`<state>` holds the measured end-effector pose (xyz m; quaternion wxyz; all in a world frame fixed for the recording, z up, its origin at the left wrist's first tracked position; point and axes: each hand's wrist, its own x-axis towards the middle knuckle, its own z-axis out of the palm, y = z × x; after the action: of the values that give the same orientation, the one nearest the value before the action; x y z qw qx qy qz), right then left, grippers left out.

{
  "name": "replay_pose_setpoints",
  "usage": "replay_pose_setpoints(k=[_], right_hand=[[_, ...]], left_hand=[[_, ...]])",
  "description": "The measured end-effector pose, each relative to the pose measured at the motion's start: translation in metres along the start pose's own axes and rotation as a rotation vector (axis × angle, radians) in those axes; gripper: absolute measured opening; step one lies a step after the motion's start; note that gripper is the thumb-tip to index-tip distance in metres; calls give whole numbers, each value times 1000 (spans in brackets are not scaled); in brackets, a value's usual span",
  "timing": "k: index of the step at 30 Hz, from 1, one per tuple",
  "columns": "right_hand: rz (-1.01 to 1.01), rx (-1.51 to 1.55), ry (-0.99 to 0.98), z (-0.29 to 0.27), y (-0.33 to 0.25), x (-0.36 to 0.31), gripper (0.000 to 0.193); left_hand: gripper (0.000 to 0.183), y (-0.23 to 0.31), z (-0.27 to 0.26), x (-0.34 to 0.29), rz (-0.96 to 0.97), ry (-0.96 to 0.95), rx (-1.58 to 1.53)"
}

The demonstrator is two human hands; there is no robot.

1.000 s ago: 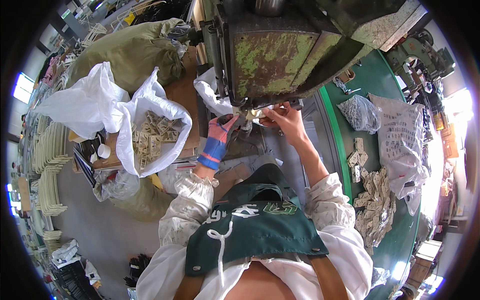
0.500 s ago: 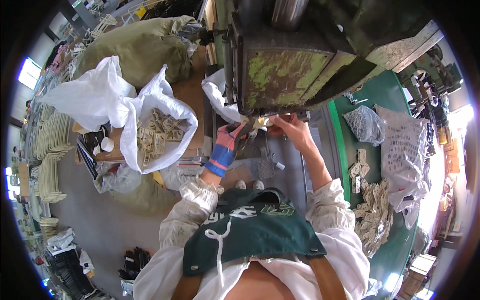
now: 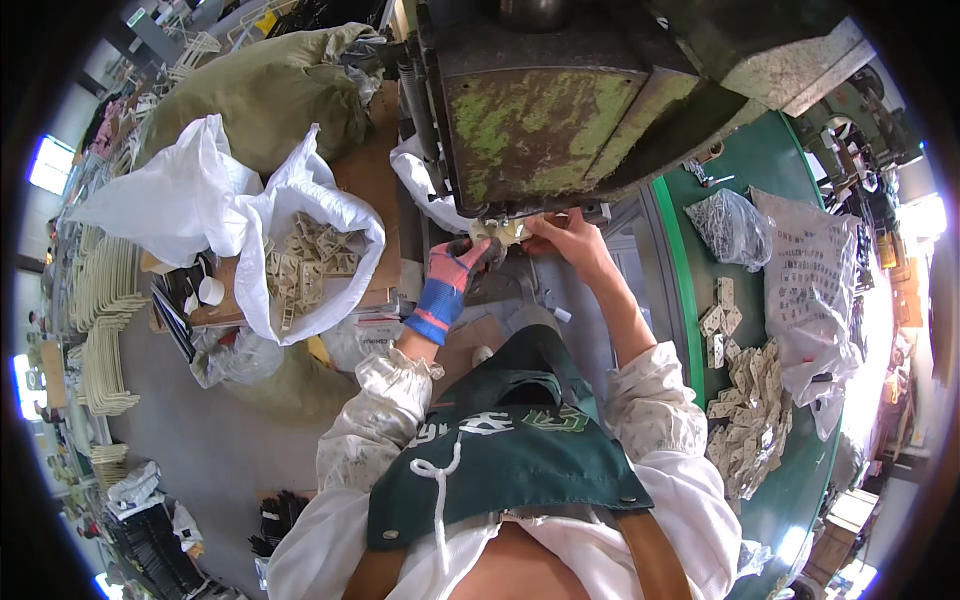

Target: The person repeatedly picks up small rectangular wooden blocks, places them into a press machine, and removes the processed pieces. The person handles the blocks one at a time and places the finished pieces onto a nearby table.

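Pale pc. is gripped betw. gloved L hand and bare R hand, nr. lower front edge of worn green press. Similar pcs. are heaped on green tbl. to R; others are held in white sack to L.

A big, stuffed, olive-green cloth sack lies far on the left. Thin, bent, cream-coloured rods are stacked at the left side. 1 small, round, white cup sits to their right. A spiky black heap is near left.
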<state>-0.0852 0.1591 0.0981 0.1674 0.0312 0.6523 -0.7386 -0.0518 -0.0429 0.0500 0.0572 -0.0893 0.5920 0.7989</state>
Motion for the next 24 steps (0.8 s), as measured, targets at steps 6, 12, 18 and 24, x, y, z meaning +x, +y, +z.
replay_pose_setpoints(k=[6, 12, 18, 24], right_hand=[[7, 40, 11, -4, -1, 1, 42], [-33, 8, -77, -5, -1, 1, 28], [-67, -5, -46, -4, -4, -25, 30], [52, 65, 121, -53, 76, -100, 35]], left_hand=[[20, 8, -1, -3, -40, -22, 9], [19, -6, -10, 3, -105, -60, -54], [24, -27, -15, 6, 121, -134, -121], [36, -43, -178, -35, 55, -18, -181]])
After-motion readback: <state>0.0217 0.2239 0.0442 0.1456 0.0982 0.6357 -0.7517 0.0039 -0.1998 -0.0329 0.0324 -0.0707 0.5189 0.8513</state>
